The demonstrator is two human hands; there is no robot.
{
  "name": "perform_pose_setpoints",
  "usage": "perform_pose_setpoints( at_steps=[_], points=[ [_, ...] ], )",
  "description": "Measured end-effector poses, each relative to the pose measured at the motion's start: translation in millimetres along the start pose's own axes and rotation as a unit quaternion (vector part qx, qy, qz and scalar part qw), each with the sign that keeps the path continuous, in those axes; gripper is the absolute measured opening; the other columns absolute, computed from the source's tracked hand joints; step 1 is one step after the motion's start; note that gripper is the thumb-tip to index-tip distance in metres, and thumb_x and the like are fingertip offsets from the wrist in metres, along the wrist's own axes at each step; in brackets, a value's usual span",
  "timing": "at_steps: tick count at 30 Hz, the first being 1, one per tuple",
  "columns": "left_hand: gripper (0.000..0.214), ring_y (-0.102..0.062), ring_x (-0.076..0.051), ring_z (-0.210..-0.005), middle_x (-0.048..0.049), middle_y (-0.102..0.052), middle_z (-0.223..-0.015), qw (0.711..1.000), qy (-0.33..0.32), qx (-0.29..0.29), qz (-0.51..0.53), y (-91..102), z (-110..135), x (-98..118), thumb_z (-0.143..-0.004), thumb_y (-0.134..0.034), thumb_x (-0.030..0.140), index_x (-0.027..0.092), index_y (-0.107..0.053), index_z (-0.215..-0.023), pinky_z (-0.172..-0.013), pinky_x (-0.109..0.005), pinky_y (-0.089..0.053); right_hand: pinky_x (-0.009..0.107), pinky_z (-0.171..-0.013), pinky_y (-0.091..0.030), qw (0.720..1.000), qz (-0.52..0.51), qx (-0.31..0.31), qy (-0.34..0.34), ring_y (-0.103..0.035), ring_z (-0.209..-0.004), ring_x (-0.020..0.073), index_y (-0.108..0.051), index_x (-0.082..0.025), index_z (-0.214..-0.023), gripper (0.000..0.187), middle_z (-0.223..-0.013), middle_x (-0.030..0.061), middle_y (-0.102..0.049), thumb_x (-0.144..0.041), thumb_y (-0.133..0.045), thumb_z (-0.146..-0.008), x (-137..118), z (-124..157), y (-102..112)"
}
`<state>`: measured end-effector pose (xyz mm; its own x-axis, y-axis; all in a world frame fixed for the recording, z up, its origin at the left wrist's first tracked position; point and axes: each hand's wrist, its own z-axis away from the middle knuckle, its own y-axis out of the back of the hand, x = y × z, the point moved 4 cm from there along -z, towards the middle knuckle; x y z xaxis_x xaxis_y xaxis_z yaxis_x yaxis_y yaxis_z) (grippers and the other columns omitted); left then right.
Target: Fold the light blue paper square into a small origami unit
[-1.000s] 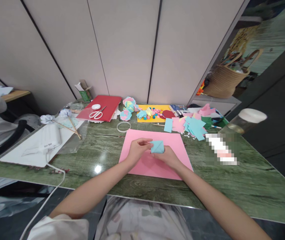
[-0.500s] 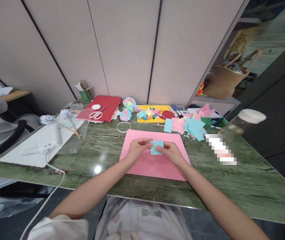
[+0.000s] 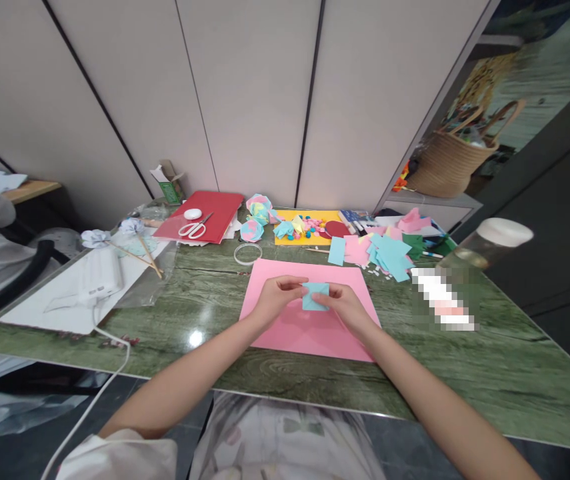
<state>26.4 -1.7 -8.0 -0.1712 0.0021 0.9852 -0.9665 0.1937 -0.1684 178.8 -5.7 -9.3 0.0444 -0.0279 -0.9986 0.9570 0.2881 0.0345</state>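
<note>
A small light-blue square of paper [image 3: 315, 303], with fold lines on it, is held up between my two hands. My left hand [image 3: 282, 295] pinches its left edge with thumb and fingers. At the right edge my right hand [image 3: 342, 300] grips it, the thumb lying on the paper's face. Both hands are above a large pink sheet [image 3: 309, 337] that lies flat on the table. Behind them are more blue paper squares [image 3: 389, 253] and pink paper pieces [image 3: 356, 249], loosely overlapping.
White-handled scissors [image 3: 192, 231] rest on a red folder [image 3: 219, 210]. A yellow sheet [image 3: 285, 220] carries small coloured balls. Folded paper balls [image 3: 252, 230] and a clear ring [image 3: 248, 253] sit nearby. A power bank [image 3: 102, 277] with cable is left; a lidded jar [image 3: 485, 243] stands right.
Both hands and the blue paper square stay almost in place; the paper has shifted very slightly right. The grip looks the same.
</note>
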Motion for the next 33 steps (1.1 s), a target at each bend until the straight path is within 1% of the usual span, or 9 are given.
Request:
perform_pose_setpoints(
  at_steps=[3, 6, 8, 10, 14, 19, 25, 28, 33],
  points=[
    [0.041, -0.054, -0.012, -0.066, -0.0028, -0.060, -0.072, 0.999, -0.021, 0.001, -0.033, -2.8, 2, 6, -0.061, -0.068, 0.024, 0.015, -0.061, -0.100, -0.063, -0.023, -0.043, 0.026, -0.060, -0.041, 1.000, 0.002, 0.021, 0.013, -0.054, -0.061, 0.0134, -0.064, -0.014, -0.075, 0.024, -0.070, 0.0024, -0.064, -0.035, -0.065, -0.064, 0, -1, 0],
    [0.050, -0.054, -0.011, -0.061, -0.0001, -0.057, -0.066, 0.998, -0.019, -0.004, -0.066, -6.4, 3, 5, -0.057, -0.070, 0.023, 0.016, -0.056, -0.104, -0.060, -0.023, -0.043, 0.026, -0.060, -0.041, 0.999, 0.004, 0.036, 0.021, -0.053, -0.061, 0.0132, -0.064, -0.014, -0.076, 0.025, -0.071, 0.0026, -0.064, -0.036, -0.065, -0.064, 0, -1, 0],
    [0.046, -0.054, -0.010, -0.058, 0.0010, -0.057, -0.062, 0.998, -0.010, -0.012, -0.067, -7.9, 3, 1, -0.056, -0.070, 0.024, 0.015, -0.057, -0.099, -0.058, -0.023, -0.043, 0.026, -0.061, -0.041, 0.999, 0.004, 0.039, 0.022, -0.053, -0.062, 0.0138, -0.064, -0.014, -0.078, 0.027, -0.072, 0.0031, -0.064, -0.037, -0.065, -0.063, -1, -1, 0],
    [0.040, -0.054, -0.011, -0.058, 0.0004, -0.058, -0.061, 0.998, -0.004, -0.018, -0.055, -8.1, 2, -3, -0.056, -0.071, 0.025, 0.013, -0.059, -0.092, -0.059, -0.023, -0.043, 0.027, -0.061, -0.041, 0.999, 0.004, 0.040, 0.022, -0.053, -0.062, 0.0142, -0.064, -0.014, -0.078, 0.029, -0.072, 0.0033, -0.064, -0.039, -0.065, -0.063, -1, -1, 0],
    [0.029, -0.056, -0.013, -0.065, -0.0035, -0.062, -0.072, 0.998, -0.012, -0.028, -0.051, -7.6, 1, -3, -0.057, -0.070, 0.025, 0.012, -0.062, -0.081, -0.065, -0.026, -0.044, 0.025, -0.056, -0.039, 0.998, 0.004, 0.049, 0.027, -0.050, -0.058, 0.0125, -0.062, -0.014, -0.071, 0.027, -0.066, 0.0014, -0.060, -0.041, -0.062, -0.065, -2, 1, 1],
    [0.025, -0.058, -0.016, -0.074, -0.0064, -0.064, -0.082, 0.997, -0.017, -0.071, -0.024, -10.2, 3, 0, -0.061, -0.067, 0.022, 0.012, -0.063, -0.083, -0.072, -0.029, -0.044, 0.024, -0.058, -0.038, 0.998, 0.001, 0.057, 0.036, -0.049, -0.060, 0.0123, -0.061, -0.016, -0.069, 0.024, -0.066, -0.0002, -0.059, -0.039, -0.061, -0.067, -4, 2, 1],
    [0.022, -0.057, -0.015, -0.073, -0.0047, -0.064, -0.078, 0.997, -0.009, -0.081, 0.008, -10.7, 4, 0, -0.060, -0.066, 0.016, 0.012, -0.063, -0.081, -0.073, -0.029, -0.044, 0.025, -0.060, -0.039, 0.998, -0.004, 0.052, 0.042, -0.049, -0.062, 0.0129, -0.061, -0.016, -0.071, 0.025, -0.067, 0.0006, -0.058, -0.041, -0.060, -0.067, -7, 3, 0],
    [0.020, -0.056, -0.015, -0.073, -0.0032, -0.063, -0.076, 0.996, 0.002, -0.086, 0.016, -10.4, 4, 0, -0.059, -0.064, 0.015, 0.013, -0.063, -0.079, -0.073, -0.028, -0.043, 0.024, -0.056, -0.037, 0.998, -0.001, 0.049, 0.044, -0.046, -0.058, 0.0114, -0.058, -0.016, -0.067, 0.024, -0.062, -0.0011, -0.054, -0.039, -0.060, -0.067, -7, 3, -1],
    [0.015, -0.054, -0.014, -0.069, -0.0003, -0.060, -0.071, 0.996, 0.009, -0.086, 0.017, -10.6, 4, 2, -0.059, -0.061, 0.014, 0.013, -0.061, -0.074, -0.067, -0.025, -0.041, 0.022, -0.052, -0.032, 0.998, 0.012, 0.045, 0.051, -0.041, -0.054, 0.0094, -0.053, -0.015, -0.061, 0.024, -0.056, -0.0035, -0.046, -0.036, -0.062, -0.066, -7, 4, -2]
  ],
)
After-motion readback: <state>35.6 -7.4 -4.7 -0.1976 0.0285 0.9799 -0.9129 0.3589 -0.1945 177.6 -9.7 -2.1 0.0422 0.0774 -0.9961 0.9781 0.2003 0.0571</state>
